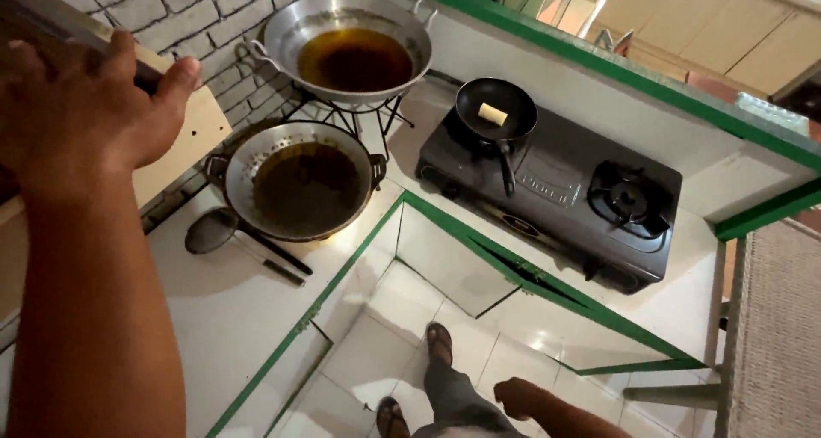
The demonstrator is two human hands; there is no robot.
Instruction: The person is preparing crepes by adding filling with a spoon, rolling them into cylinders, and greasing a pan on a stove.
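Left hand [81, 104] grips wooden board [192, 121], long axis running away upper-left.

Bare forearms, grey trousers [457, 399], brown sandals [440, 342]

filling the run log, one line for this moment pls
left hand: on wooden board | right hand: free, low | frying pan: on stove
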